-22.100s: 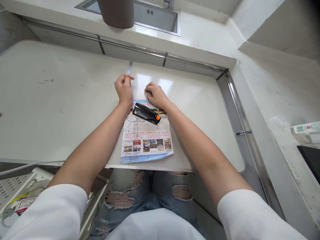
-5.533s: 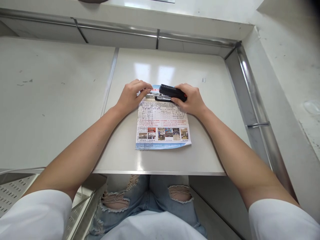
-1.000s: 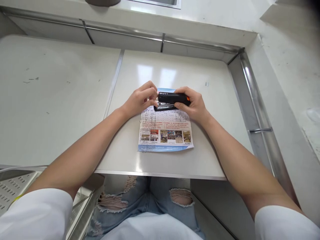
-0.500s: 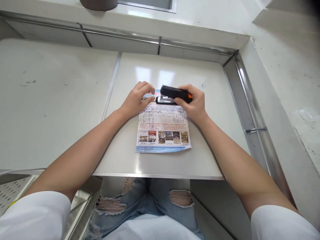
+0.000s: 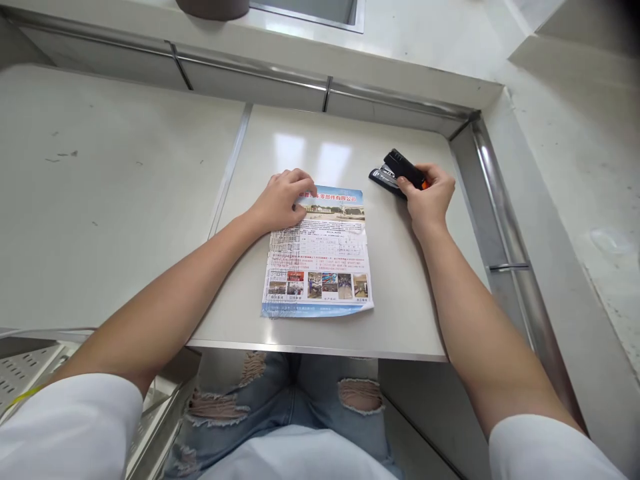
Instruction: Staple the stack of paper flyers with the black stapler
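Observation:
A printed leaflet with red lettering, small photos and blue bands lies flat before me. Rows of short dark marks, like staples, run down its left side. My left hand rests on its upper left edge, fingers curled and thumb on the paper, closed on that edge; the fingertips partly cover the heading. Off to the right of the paper, my right hand grips a black stapler with an orange spot near its rear. The stapler's jaws are apart, its front pointing left, with no paper between them.
The white table has a seam left of the leaflet. A metal rail and raised ledge border the back; another rail stands at right. Small scraps lie far left. A brown container stands on the ledge.
My right hand has moved the stapler right and away from the leaflet, uncovering its heading. The leaflet has slid slightly left and toward me with my left hand, whose fingers have curled in more.

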A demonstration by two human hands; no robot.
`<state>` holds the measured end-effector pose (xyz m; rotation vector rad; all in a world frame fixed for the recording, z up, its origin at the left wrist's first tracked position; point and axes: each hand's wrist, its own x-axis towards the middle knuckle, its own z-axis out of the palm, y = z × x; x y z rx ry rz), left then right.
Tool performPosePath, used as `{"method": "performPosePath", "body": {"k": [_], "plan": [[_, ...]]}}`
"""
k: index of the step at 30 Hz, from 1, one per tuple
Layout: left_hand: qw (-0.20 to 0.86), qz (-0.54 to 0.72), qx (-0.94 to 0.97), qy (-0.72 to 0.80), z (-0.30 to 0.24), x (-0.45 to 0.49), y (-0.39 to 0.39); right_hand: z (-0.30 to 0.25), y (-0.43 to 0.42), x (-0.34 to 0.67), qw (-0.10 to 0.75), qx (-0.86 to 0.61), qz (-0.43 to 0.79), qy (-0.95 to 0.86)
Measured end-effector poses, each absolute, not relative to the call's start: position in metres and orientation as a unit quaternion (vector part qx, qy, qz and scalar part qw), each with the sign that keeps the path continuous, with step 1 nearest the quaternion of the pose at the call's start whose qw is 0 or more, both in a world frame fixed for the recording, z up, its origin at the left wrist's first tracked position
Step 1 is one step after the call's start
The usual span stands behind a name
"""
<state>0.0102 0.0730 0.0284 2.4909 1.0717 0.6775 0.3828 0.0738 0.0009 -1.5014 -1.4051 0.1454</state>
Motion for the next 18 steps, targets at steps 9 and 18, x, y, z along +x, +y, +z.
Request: {"method": "performPosePath", "body": {"k": [9,18], "plan": [[0.177,0.293,0.871,0.352,0.025,0.009,0.079,0.015,0.064,0.365,0.443,-0.562,0.119,-0.688],[0.176,0.329,0.848,0.377,0.028,0.008,0.078,0.022,0.055,0.359,0.41,-0.519,0.155,-0.734]]}}
